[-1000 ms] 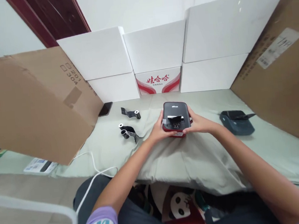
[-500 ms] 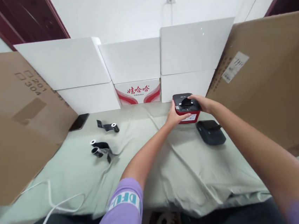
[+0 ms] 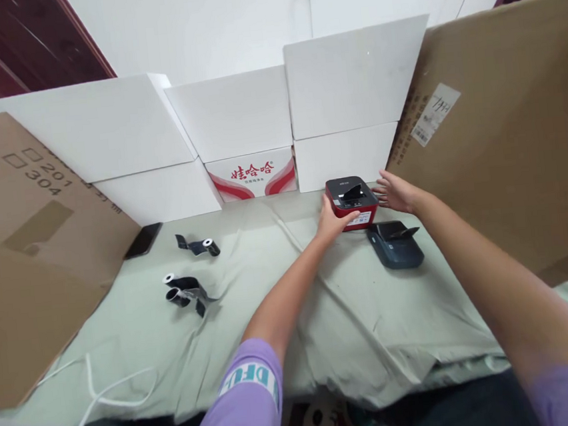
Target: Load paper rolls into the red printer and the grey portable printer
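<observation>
A small red box-shaped device with a black top (image 3: 342,188), which looks like a label printer, stands on the cloth near the white boxes. A black flap or strip sticks up from its top. My left hand (image 3: 333,220) grips its left side, thumb across the front. Just right of the device, my right hand (image 3: 396,192) is open with fingers spread, holding nothing; whether its fingertips touch the side I cannot tell. In front of the device lies a dark blue, rounded one (image 3: 399,253) with a similar black piece rising from its top.
On the left lie a black roll with its strip unwound (image 3: 210,247), two more such rolls (image 3: 177,297) and a black phone-like slab (image 3: 143,240). White boxes (image 3: 234,114) line the back; cardboard panels (image 3: 508,138) flank the sides. A white cable (image 3: 93,392) runs at lower left.
My right hand has let go of the red device's top and moved right, its fingers opening. The black piece on top now shows more fully. My left hand keeps its hold.
</observation>
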The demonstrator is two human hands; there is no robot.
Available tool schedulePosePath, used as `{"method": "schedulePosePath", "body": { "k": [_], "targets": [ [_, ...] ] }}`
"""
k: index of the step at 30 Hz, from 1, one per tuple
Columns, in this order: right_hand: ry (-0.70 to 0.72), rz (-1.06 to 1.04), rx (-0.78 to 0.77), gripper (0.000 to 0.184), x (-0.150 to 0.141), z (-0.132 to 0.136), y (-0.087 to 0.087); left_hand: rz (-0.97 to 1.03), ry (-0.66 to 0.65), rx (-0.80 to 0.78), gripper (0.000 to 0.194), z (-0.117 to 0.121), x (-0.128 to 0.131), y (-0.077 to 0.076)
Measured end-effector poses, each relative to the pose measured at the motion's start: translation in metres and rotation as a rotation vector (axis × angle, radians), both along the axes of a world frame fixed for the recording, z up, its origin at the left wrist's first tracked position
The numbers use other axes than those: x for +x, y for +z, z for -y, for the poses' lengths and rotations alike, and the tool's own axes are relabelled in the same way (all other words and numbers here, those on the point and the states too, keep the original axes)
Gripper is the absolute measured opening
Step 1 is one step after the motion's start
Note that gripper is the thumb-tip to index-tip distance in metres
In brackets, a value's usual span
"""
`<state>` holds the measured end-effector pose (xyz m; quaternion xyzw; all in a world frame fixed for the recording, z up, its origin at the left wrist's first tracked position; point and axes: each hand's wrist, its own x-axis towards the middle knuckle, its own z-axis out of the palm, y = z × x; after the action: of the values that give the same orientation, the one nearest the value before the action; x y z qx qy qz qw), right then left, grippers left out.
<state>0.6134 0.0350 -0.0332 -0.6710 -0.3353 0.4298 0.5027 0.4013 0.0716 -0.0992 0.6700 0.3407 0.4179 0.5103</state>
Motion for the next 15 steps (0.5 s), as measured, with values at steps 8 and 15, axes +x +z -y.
{"method": "schedulePosePath", "body": {
  "k": [8,15],
  "targets": [
    [-0.319,0.077,-0.033,0.042,0.0,0.092,-0.066,-0.497,-0.234,0.323,0.121,0.093,0.006,-0.035],
    [-0.346,0.015,-0.036,0.051,-0.056,0.115,-0.061,-0.427,-0.417,0.432,0.122,0.083,-0.017,-0.032]
  ]
}}
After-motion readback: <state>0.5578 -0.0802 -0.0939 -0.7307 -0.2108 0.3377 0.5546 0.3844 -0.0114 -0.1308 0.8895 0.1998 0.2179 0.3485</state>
